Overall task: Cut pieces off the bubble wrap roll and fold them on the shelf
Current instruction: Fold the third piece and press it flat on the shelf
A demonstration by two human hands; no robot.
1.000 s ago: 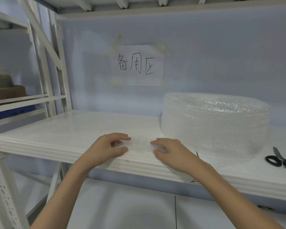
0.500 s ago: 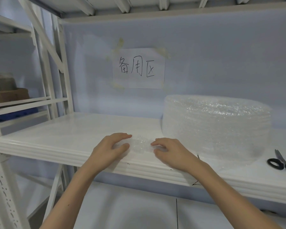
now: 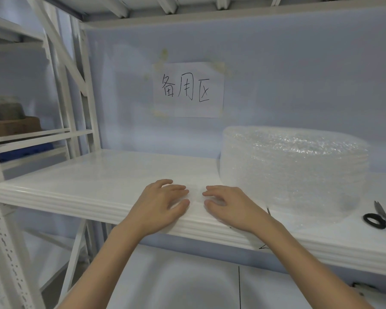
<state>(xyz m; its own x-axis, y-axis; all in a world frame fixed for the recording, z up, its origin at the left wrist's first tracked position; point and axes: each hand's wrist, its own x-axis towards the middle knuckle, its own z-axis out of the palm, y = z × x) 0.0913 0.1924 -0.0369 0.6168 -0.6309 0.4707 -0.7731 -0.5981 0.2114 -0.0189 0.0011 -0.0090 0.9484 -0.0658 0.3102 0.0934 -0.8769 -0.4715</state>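
A small piece of clear bubble wrap lies flat near the front edge of the white shelf. My left hand presses on its left part with straight fingers. My right hand presses on its right part, fingers spread and lightly bent. The big bubble wrap roll lies on its side just right of my right hand. Black-handled scissors rest on the shelf at the far right.
A paper sign with handwritten characters is taped to the back wall. A neighbouring rack on the left holds a cardboard box and a blue item. Bare shelf surface stretches left of my hands.
Both hands went from pinching the raised bubble wrap piece with curled fingers to pressing it flat on the shelf with straighter fingers. The camera view shifted slightly.
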